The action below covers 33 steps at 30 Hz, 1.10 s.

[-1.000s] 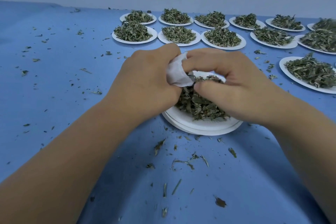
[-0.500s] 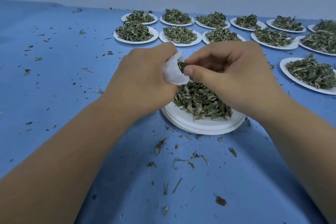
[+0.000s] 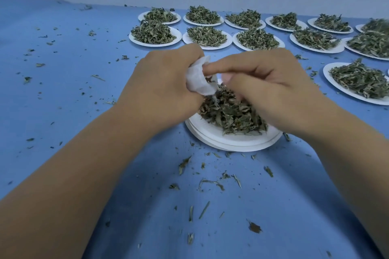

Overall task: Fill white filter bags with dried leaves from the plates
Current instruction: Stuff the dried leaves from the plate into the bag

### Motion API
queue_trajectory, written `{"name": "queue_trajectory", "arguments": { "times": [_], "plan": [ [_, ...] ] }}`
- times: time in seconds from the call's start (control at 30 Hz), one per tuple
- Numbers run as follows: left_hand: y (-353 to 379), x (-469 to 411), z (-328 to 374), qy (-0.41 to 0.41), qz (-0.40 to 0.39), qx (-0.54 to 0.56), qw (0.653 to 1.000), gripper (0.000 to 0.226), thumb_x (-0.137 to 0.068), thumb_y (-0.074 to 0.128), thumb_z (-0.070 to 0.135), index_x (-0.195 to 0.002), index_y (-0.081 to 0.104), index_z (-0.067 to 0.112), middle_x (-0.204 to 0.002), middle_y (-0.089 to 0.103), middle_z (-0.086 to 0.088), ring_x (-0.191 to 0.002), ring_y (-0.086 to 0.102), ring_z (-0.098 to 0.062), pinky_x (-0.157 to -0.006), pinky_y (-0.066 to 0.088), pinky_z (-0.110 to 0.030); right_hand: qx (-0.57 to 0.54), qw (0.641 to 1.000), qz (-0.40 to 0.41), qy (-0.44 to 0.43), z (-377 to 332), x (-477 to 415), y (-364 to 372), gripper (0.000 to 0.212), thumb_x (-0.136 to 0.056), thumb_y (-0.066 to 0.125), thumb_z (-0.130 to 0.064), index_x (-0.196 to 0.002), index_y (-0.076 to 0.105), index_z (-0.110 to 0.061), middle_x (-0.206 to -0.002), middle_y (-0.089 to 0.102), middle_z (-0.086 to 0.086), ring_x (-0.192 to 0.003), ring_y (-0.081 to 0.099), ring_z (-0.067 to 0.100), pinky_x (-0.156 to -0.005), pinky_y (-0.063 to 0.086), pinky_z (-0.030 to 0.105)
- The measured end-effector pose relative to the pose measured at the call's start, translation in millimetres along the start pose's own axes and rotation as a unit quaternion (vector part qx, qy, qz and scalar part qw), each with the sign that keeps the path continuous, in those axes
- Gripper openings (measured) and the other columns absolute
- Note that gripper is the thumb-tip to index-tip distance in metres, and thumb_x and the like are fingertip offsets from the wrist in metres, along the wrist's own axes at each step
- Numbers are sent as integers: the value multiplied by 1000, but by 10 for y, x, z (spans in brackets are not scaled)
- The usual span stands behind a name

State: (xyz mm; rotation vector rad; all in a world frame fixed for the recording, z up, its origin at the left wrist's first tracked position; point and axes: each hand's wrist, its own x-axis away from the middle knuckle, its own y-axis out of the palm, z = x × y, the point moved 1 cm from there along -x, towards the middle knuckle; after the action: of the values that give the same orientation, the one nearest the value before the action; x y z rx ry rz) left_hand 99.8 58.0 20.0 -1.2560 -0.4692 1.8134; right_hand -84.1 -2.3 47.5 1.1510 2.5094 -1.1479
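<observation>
My left hand grips a small white filter bag just above a white paper plate that holds a heap of dried green leaves. My right hand is right beside the bag, its index finger reaching to the bag's mouth and its thumb curled under. Whether leaves are pinched between those fingers is hidden. The plate sits on a stack of similar plates on the blue table.
Two rows of white plates with dried leaves line the far side of the table, and another such plate stands at the right. Loose leaf bits are scattered over the blue tabletop in front of the near plate.
My right hand has come up off the leaf heap to the mouth of the bag. My left hand has kept its hold on the bag, lifting it slightly.
</observation>
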Motion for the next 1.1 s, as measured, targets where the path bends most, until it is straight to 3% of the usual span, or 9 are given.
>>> {"name": "queue_trajectory", "arguments": {
  "times": [0.1, 0.17, 0.27, 0.33, 0.47, 0.67, 0.83, 0.97, 1.1],
  "plan": [
    [-33, -20, -85, -33, -2, -8, 999, 22, -75, 66, 24, -75, 45, 29, -75, 60, 13, -62, 50, -12, -54, 45, -40, 65, 997, 34, -1, 31, -2, -184, 28, -92, 58, -19, -105, 77, -35, -69, 62, -21, -50, 47, 7, -52, 35, 11],
    [-54, -24, -131, -45, -13, -29, 998, 15, -74, 63, 26, -83, 51, 26, -81, 64, 7, -70, 55, -21, -59, 50, -44, 148, 988, -41, 25, 77, -11, -282, 19, -92, 65, -43, -108, 74, -46, -92, 65, -27, -76, 58, -6, -65, 37, 5],
    [-69, -24, -165, -47, -36, -44, 997, 18, -68, 56, 24, -86, 53, 27, -77, 61, 6, -72, 56, -22, -57, 47, -39, 237, 955, -164, 69, 166, -2, -298, 31, -79, 66, -63, -110, 67, -59, -103, 60, -36, -94, 45, -30, -71, 37, 6],
    [-48, -22, -170, -49, -58, -46, 996, 20, -71, 62, 18, -87, 55, 28, -76, 60, 5, -71, 56, -20, -58, 49, -41, 237, 957, -154, 58, 181, 3, -247, 24, -80, 72, -55, -104, 71, -55, -94, 59, -38, -86, 45, -33, -68, 38, 2],
    [-6, -15, -155, -40, -76, -37, 996, 25, -74, 68, 19, -81, 51, 35, -72, 57, 10, -67, 54, -15, -58, 51, -39, 203, 974, -93, 36, 203, -12, -237, 12, -84, 79, -31, -92, 77, -39, -80, 69, -24, -78, 55, -19, -67, 37, -1],
    [-4, -7, -131, -24, -76, -47, 996, 21, -72, 64, 18, -84, 53, 30, -71, 55, 7, -66, 53, -18, -58, 52, -45, 142, 990, -21, -2, 164, -27, -276, 8, -84, 80, -28, -84, 77, -35, -80, 72, -15, -70, 65, 14, -67, 53, 27],
    [-23, -18, -87, -20, -69, -80, 994, 18, -72, 63, 21, -88, 55, 27, -72, 56, 5, -69, 53, -24, -58, 50, -42, 80, 995, 35, -46, 73, -22, -286, 8, -86, 81, -19, -88, 78, -27, -82, 74, -15, -75, 68, 4, -67, 52, 20],
    [-19, -7, -30, -16, -65, -68, 995, 18, -72, 66, 22, -81, 51, 26, -67, 52, 5, -63, 49, -17, -51, 40, -36, 83, 994, 26, -61, 32, -26, -154, 6, -86, 81, -15, -92, 80, -17, -88, 77, -8, -83, 71, 7, -78, 58, 31],
    [-13, 18, 60, -6, -71, -55, 996, 20, -67, 61, 23, -73, 42, 26, -60, 43, 5, -56, 41, -13, -51, 25, -30, 80, 994, 34, -66, 31, -36, -9, 9, -85, 78, -9, -93, 79, -14, -90, 76, -5, -84, 71, 10, -80, 59, 33]
  ]
}}
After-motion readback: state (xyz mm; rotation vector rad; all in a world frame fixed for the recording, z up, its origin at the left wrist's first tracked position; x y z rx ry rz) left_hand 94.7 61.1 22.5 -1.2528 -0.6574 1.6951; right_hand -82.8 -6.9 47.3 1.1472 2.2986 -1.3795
